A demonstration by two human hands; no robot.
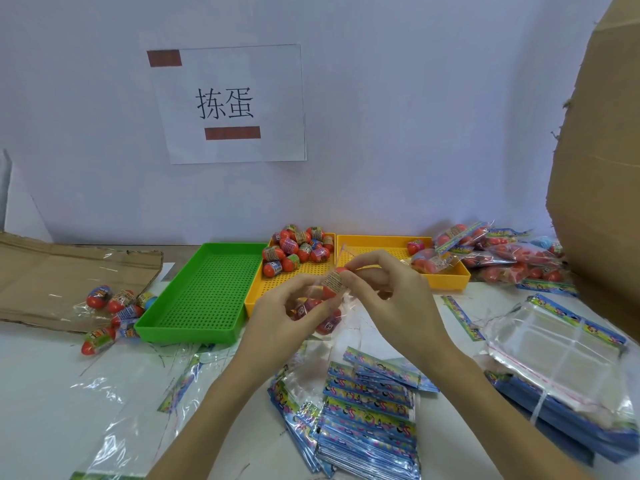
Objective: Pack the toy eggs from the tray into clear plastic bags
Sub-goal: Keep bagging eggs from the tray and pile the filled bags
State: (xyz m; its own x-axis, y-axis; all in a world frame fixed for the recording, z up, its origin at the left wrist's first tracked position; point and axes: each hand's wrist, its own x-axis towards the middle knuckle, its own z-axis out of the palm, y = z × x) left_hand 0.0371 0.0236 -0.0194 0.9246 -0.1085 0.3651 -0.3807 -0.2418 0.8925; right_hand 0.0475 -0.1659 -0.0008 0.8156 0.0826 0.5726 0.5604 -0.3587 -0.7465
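Nearest, below both wrists: stack of flat header-card bags [370,403], fanned and ready for the next fill. Right of the right forearm: bundle of clear bags [561,362] under a band. At the working point: left hand [287,317] curled round the clear plastic bag [322,313], already holding several toy eggs and propped mouth-up; right hand [384,285] pinching one toy egg [333,284] between thumb and forefinger, label outward, right at the bag mouth. Whether the egg has crossed the lip: cannot tell through the film. For a clean insertion: keep the left fingers spreading the mouth wide, present the egg narrow end first, release only once past the lip, avoid snagging the loose adhesive flap [346,252] standing above the right fingers. Just beyond the hands: yellow tray [277,289] with the remaining heap of eggs [299,249] at its far end. Left of the left hand: green tray [207,289], no eggs visible inside; farther left, loose eggs [114,306] on the table. Beyond the right hand: second yellow tray [446,282], then filled bags [502,254] piled against the cardboard box [602,168].
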